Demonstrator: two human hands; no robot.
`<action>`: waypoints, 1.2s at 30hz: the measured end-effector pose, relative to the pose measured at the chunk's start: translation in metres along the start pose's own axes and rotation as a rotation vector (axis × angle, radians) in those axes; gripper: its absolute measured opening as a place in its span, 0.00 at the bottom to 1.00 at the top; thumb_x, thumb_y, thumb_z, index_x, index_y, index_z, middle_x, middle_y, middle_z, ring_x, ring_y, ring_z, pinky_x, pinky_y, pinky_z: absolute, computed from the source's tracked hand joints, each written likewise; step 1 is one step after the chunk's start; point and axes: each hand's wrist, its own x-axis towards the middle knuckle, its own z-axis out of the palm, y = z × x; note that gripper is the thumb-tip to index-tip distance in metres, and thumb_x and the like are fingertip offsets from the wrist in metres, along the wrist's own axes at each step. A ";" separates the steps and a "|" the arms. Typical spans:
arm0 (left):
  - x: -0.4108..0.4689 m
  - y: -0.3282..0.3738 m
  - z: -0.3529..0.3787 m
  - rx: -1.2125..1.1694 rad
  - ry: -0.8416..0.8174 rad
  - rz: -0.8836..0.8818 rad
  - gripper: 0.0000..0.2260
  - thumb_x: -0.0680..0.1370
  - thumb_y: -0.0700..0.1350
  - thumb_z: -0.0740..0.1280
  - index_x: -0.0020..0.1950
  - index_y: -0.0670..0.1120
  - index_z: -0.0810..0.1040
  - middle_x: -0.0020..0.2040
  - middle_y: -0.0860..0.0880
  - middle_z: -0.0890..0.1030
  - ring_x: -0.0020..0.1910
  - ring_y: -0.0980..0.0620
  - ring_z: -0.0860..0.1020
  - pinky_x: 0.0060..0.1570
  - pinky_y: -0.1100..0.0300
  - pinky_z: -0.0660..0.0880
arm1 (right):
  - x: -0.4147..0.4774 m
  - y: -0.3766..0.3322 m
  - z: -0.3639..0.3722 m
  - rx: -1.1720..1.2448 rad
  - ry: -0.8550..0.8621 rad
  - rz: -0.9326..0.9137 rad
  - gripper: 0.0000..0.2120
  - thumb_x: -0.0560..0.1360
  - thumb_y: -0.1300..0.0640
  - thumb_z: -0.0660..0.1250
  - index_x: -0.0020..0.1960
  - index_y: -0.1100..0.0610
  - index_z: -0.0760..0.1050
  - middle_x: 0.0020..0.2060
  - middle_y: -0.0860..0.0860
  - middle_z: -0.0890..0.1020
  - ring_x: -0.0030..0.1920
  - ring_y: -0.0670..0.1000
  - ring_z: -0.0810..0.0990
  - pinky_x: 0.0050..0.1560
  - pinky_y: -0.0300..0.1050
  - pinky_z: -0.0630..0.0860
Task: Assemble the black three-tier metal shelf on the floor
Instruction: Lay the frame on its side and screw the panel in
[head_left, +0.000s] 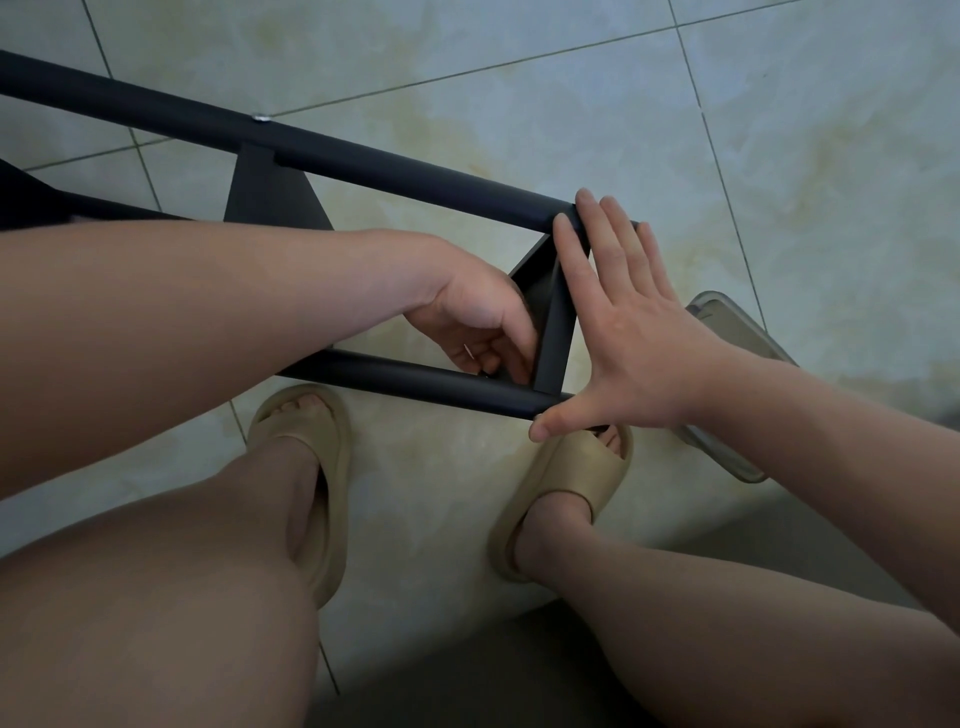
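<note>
Shelf frame (363, 161) on its side on tiles (519, 78) at my feet | right hand (623, 332) spread flat, bracing both tube ends | left hand (483, 332) curled at lower crossbar (558, 322) joint, grip unclear | step: probably fastening; next needs steady alignment

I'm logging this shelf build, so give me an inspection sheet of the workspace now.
Surface: pale tiled floor with grout lines.
Job's things: black shelf frame on its side; silver screw in its upper tube; lower tube meets an end panel.
Clutter: translucent grey object behind the right hand, kind unclear.
Grippers: left hand curled at the lower joint, contents hidden; right hand flat, spread across both tube ends.
Cables: nothing seen.
Surroundings: the person's legs, beige slippers.
</note>
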 end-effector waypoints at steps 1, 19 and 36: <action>0.001 0.000 0.001 0.001 -0.004 0.004 0.10 0.77 0.37 0.68 0.39 0.47 0.85 0.38 0.49 0.82 0.32 0.55 0.72 0.38 0.63 0.72 | 0.000 0.000 0.000 0.002 0.000 0.000 0.75 0.55 0.14 0.58 0.80 0.59 0.29 0.79 0.59 0.31 0.79 0.59 0.28 0.77 0.53 0.28; -0.004 0.001 -0.002 -0.003 0.034 0.033 0.05 0.76 0.36 0.69 0.46 0.45 0.82 0.40 0.49 0.81 0.37 0.54 0.74 0.43 0.61 0.73 | 0.000 -0.001 -0.001 0.000 -0.008 -0.005 0.75 0.55 0.14 0.59 0.80 0.59 0.29 0.79 0.59 0.30 0.79 0.59 0.28 0.77 0.54 0.28; -0.003 0.002 0.004 0.017 0.048 0.063 0.06 0.76 0.33 0.69 0.46 0.43 0.79 0.38 0.47 0.76 0.35 0.54 0.72 0.38 0.64 0.71 | 0.001 0.000 0.002 -0.008 0.011 -0.007 0.75 0.54 0.14 0.57 0.81 0.60 0.30 0.79 0.60 0.32 0.79 0.60 0.29 0.77 0.54 0.28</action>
